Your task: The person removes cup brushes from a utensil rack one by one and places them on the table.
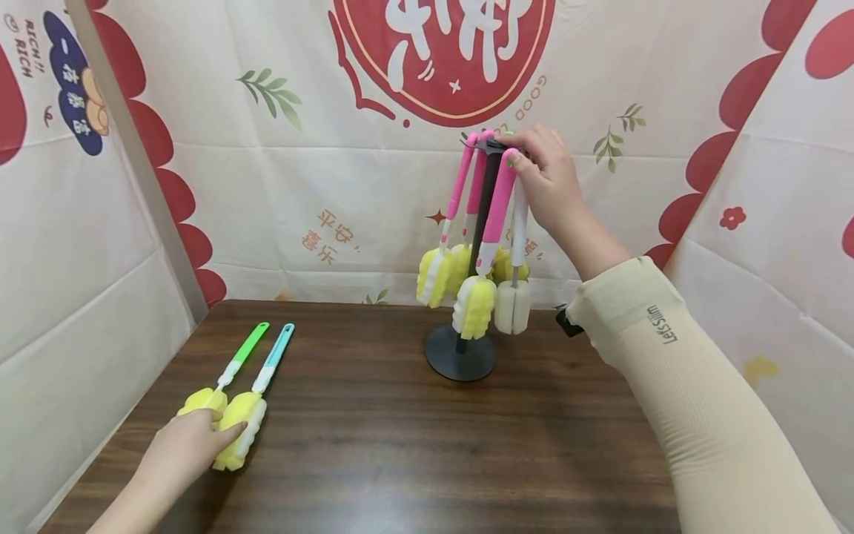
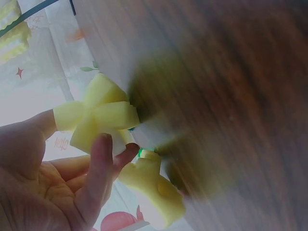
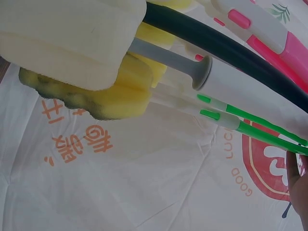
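Note:
On the left of the table, my left hand (image 1: 183, 449) holds the yellow-and-white sponge head of a blue-handled bottle brush (image 1: 248, 423). Thumb and fingers pinch that sponge in the left wrist view. Right beside it lies a green-handled bottle brush (image 1: 248, 350), its sponge partly behind the hand. My right hand (image 1: 548, 174) is at the top of a black rack (image 1: 488, 193), with its fingers at a green handle (image 3: 269, 139) whose end is partly hidden. Pink-handled brushes (image 1: 498, 204) and a white-handled brush (image 1: 519, 230) hang there, sponges downward.
The rack's round base (image 1: 460, 356) stands on the dark wooden table (image 1: 400, 445) near its back edge. Printed cloth (image 1: 333, 170) encloses the back and both sides. Hanging sponges cluster closely around the pole.

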`<state>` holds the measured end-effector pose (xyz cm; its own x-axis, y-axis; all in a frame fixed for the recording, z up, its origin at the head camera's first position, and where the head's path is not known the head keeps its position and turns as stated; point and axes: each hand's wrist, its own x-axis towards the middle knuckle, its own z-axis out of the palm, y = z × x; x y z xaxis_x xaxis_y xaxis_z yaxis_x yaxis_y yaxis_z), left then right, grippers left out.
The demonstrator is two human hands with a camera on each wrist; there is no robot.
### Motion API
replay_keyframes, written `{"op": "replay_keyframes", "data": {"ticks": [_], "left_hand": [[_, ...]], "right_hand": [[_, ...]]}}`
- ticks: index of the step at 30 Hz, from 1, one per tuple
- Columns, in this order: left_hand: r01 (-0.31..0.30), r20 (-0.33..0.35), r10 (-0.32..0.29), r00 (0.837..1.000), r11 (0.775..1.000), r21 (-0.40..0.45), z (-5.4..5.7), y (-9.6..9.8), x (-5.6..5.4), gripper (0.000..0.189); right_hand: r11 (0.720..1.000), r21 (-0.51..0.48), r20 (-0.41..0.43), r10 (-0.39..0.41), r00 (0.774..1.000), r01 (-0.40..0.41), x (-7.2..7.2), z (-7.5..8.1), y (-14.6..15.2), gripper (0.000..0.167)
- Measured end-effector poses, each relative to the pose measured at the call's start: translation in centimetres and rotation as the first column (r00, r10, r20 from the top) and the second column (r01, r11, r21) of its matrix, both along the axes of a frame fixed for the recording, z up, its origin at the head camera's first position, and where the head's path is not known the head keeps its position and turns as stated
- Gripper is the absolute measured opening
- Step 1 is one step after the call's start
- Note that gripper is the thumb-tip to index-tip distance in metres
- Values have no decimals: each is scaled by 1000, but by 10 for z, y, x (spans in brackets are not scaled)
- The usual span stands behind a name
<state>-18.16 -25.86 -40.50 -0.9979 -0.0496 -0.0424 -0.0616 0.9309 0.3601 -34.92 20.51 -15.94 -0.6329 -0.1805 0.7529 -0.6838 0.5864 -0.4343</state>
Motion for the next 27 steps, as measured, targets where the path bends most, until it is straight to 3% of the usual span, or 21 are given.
{"op": "replay_keyframes", "data": {"ticks": [6,15,27], "left_hand": [[-5,-34,5,999,1000,-8,-1,1,6,41],[-4,-53,2,999,999,-49,2,0,5,41],[-48,28,50,998,997,-65,11,2,9,40]], "right_hand": [[1000,6,2,8,1000,-8,0,-1,0,43],[1000,3,6,2,1000,-2,1,0,1,43],[1000,0,-2,3,1000,-3,-1,0,0,43]]}}
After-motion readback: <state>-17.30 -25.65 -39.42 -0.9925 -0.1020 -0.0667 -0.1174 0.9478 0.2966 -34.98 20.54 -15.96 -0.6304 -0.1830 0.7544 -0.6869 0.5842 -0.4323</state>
